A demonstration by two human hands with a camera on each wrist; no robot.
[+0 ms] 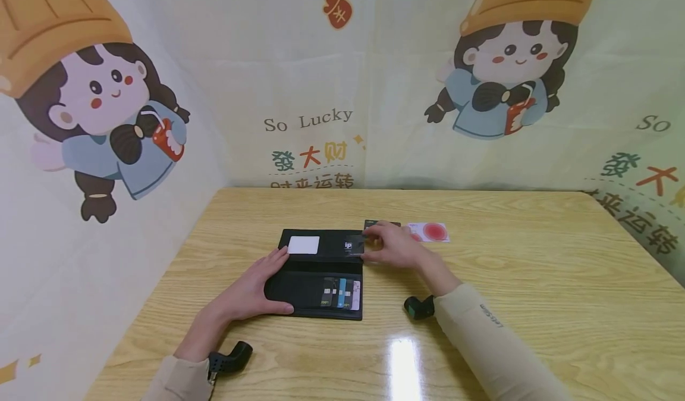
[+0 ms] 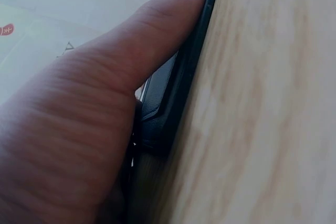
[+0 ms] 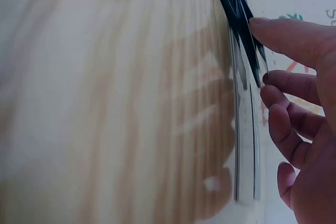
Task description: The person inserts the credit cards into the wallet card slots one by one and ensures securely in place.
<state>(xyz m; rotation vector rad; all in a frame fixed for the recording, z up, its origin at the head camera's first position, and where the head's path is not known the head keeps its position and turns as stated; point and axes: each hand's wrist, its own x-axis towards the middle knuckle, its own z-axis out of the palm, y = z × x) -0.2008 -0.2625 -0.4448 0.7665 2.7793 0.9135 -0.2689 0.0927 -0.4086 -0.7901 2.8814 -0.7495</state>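
Note:
A black wallet [image 1: 299, 288] lies unfolded flat on the wooden table. My left hand [image 1: 243, 291] rests on its left side, fingers on the upper panel's edge and thumb on the lower edge. In the left wrist view the thumb [image 2: 157, 30] presses along the wallet's edge. At the upper panel's right end, my right hand [image 1: 393, 245] pinches a dark card [image 1: 354, 246] with white lettering, between thumb and fingers. The card overlaps the wallet there. A white card [image 1: 303, 245] sits on the upper panel's left part. Several cards [image 1: 341, 294] stand overlapped in the lower panel's slots.
Behind the right hand lie another dark card [image 1: 374, 222] and a pinkish card with red circles [image 1: 434, 232]. A printed cloth [image 1: 407, 169] hangs behind the table [image 1: 508, 258]. Black wrist cameras [image 1: 419, 307] sit at both sleeves.

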